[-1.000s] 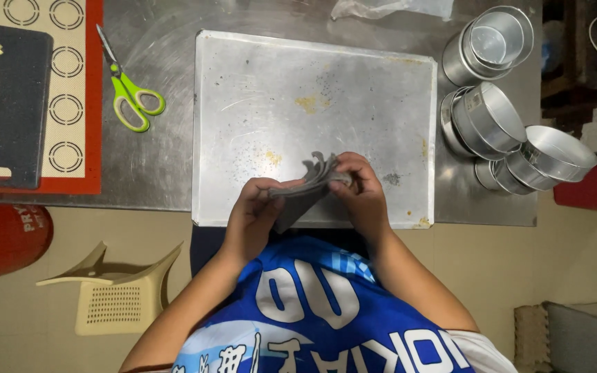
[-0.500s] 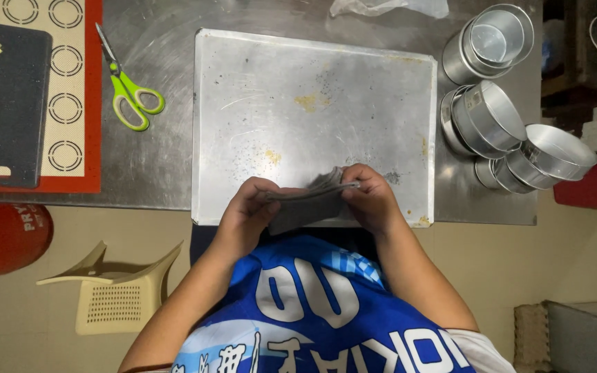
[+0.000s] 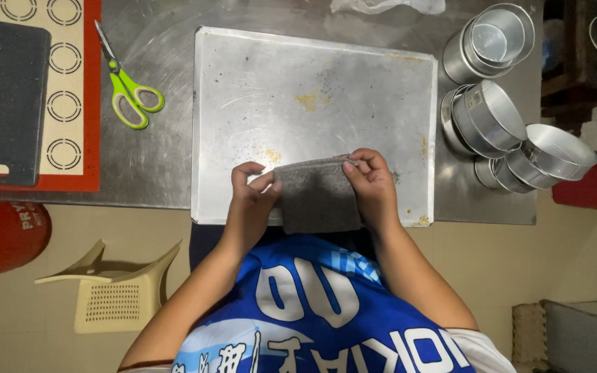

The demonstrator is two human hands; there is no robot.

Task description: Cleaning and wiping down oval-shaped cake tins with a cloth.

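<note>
Both of my hands hold a grey rectangular scouring pad (image 3: 318, 196) over the near edge of a large metal baking tray (image 3: 312, 90). My left hand (image 3: 251, 202) pinches the pad's left edge. Its right top corner is gripped by my right hand (image 3: 371, 186). The pad is spread flat between the hands, its lower part hanging past the tray's front rim. The tray carries a few yellow and dark stains and lies on a steel table (image 3: 174, 159).
Green-handled scissors (image 3: 127, 90) lie left of the tray. At far left a dark board (image 3: 1, 103) rests on a red baking mat (image 3: 70, 97). Several round metal tins (image 3: 499, 117) cluster at the right. A beige plastic stool (image 3: 115, 293) stands on the floor.
The pad was crumpled and folded between my hands a second ago. It is now pulled out flat, with my hands moved apart to its two sides.
</note>
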